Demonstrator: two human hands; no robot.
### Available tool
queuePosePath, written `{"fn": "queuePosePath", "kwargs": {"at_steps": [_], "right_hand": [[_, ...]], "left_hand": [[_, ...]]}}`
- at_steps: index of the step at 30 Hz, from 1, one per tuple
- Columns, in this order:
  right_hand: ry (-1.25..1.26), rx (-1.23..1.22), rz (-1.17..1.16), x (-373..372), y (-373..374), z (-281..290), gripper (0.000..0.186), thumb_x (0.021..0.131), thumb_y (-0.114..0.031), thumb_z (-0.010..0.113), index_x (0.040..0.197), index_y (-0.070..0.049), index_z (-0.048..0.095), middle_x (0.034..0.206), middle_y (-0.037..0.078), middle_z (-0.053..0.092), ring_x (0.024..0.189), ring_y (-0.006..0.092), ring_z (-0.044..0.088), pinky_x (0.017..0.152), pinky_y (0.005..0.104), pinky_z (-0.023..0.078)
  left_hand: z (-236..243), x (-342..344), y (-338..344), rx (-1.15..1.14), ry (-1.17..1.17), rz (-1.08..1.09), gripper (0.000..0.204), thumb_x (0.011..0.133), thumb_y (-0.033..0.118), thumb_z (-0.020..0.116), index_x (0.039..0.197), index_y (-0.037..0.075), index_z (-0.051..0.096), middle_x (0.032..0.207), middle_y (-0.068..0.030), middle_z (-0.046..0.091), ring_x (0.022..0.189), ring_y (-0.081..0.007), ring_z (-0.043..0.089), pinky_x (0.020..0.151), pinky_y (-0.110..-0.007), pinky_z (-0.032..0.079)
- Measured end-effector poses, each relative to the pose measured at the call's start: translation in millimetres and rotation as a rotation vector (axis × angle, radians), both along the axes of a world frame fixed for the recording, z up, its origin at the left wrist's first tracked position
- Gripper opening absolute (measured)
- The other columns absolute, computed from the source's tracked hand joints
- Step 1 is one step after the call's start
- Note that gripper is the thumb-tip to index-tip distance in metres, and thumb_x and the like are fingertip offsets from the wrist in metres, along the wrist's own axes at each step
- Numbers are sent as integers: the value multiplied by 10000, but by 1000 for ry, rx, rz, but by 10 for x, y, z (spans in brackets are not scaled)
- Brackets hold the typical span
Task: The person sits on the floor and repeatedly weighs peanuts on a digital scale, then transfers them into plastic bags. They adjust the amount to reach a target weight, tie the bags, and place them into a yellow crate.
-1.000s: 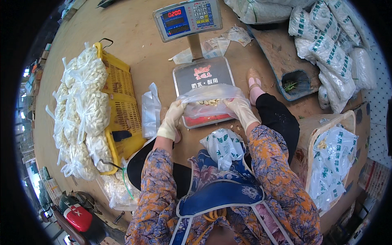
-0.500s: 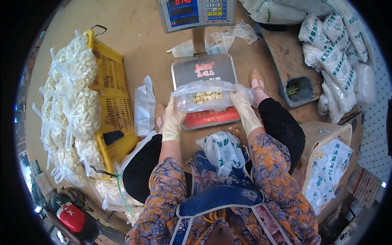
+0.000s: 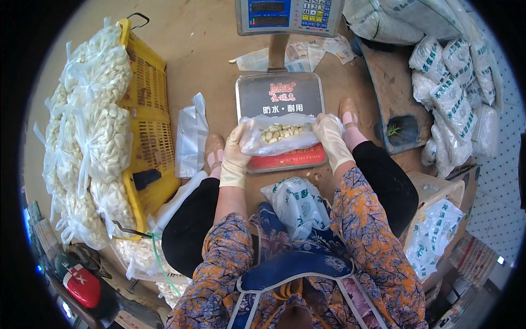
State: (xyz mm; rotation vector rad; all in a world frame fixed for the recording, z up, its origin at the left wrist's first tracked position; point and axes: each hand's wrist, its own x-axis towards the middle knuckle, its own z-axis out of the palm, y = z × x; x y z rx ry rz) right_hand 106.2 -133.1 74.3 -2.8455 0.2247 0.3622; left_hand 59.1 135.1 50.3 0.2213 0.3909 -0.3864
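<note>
A see-through plastic bag (image 3: pixel 257 145) of peeled garlic cloves (image 3: pixel 282 132) is stretched sideways between my two hands, above the platform scale (image 3: pixel 279 90). Both hands wear cream rubber gloves. My left hand (image 3: pixel 236 156) is closed round the bag's left end. At the other end, my right hand (image 3: pixel 330 138) grips the gathered plastic. The cloves lie bunched in the middle of the bag. Its lower side hides part of the scale plate; whether it touches the plate I cannot tell. A printed white plastic bag (image 3: pixel 297 205) rests at my lap.
Filled garlic bags (image 3: pixel 104 134) are piled against a yellow crate (image 3: pixel 150 129) at left. Flat plastic bags (image 3: pixel 190 140) lie beside it. The scale's display (image 3: pixel 290 15) stands at the far side. Packed white sacks (image 3: pixel 455 98) fill the right, behind a tub (image 3: pixel 433 189) holding printed bags.
The bag looks slightly narrower from front to back, still gripped at both ends. Red digits on the scale display no longer show. The whole view has shifted slightly.
</note>
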Motion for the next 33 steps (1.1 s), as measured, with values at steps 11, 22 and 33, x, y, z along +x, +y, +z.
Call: {"fn": "queuePosePath", "kwargs": {"at_steps": [11, 22, 33], "right_hand": [[-28, 1405, -496, -51, -254, 422, 233, 796, -16, 626, 1024, -33, 583, 916, 35, 606, 806, 98, 570, 717, 211, 460], [-389, 554, 16, -173, 121, 906, 278, 844, -95, 534, 1118, -79, 580, 1032, 138, 624, 980, 264, 583, 859, 356, 452], [403, 295, 290, -363, 451, -71, 379, 824, -169, 461, 1191, -116, 539, 1090, 186, 594, 1017, 332, 567, 861, 391, 441]], "left_hand": [[280, 48, -42, -18, -190, -24, 363, 904, 218, 544, 1215, 33, 521, 1173, -74, 571, 1049, -190, 556, 879, -341, 476], [353, 103, -169, 637, -192, -97, 377, 906, 122, 534, 1263, 12, 485, 1110, -12, 582, 950, -70, 532, 814, -211, 421], [330, 208, -197, 894, -148, -162, 342, 875, 78, 560, 1209, 14, 523, 982, -16, 605, 822, -75, 553, 726, -219, 446]]}}
